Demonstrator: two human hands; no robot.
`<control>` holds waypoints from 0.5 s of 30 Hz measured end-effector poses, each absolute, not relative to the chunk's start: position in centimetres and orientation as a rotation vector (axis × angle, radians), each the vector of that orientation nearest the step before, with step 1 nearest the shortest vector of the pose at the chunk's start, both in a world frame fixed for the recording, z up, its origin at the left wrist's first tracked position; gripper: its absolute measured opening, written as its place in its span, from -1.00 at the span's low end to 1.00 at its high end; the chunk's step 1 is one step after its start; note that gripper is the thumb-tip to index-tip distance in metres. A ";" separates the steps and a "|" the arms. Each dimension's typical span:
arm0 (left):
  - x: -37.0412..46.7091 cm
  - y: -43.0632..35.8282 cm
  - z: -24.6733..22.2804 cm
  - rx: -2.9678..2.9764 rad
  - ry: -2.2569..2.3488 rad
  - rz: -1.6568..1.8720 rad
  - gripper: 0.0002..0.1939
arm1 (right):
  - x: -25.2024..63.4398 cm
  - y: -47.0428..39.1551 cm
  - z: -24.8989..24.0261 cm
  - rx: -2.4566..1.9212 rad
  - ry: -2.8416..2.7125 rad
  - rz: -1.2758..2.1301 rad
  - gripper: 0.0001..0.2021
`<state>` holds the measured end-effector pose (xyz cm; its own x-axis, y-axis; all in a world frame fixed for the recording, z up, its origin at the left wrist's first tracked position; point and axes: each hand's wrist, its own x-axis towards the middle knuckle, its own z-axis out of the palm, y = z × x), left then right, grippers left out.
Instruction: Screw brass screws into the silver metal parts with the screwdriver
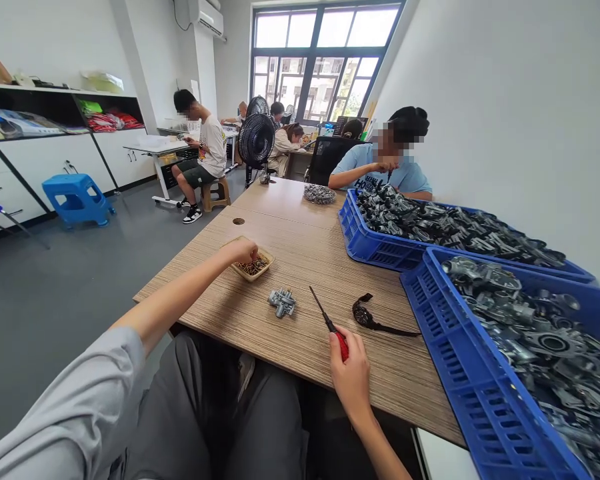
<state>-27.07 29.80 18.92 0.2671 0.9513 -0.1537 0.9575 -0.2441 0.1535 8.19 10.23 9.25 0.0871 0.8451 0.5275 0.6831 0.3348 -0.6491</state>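
Observation:
My left hand (244,251) reaches over a small cream tray (266,270) of brass-coloured screws (253,264). Its fingers are curled together at the tray's far side, and whatever is between the fingertips is hidden. In my right hand (351,373) is a screwdriver (341,345) with a red and black handle, its dark shaft pointing away and to the left above the table. A grey metal carburetor-like casting (282,303) lies on the wood between my hands. Right of the screwdriver rests a black wristwatch (364,316) with its strap unfastened.
Two blue crates (443,333) (363,250) heaped with metal castings line the table's right side. A pile of small metal parts (320,194) lies farther back. A co-worker (375,167) sits at the far right end. The wooden table (200,293) has a cable hole (239,221).

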 end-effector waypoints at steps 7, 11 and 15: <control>-29.9 29.0 20.3 2.276 1.823 -0.020 -0.73 | 8.0 10.2 9.5 -1.395 -1.657 0.202 -0.66; -29.8 27.9 20.5 2.257 1.823 -0.071 -0.81 | 8.0 10.2 9.4 -1.397 -1.656 0.197 -0.65; -28.9 27.3 20.2 2.226 1.838 -0.082 -0.80 | 8.1 10.1 9.4 -1.402 -1.661 0.216 -0.64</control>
<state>-28.91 27.29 20.23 0.2010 0.9584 -0.2029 0.9726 -0.1705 0.1578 8.11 10.13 9.36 0.0733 0.8500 0.5217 0.6883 0.3355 -0.6432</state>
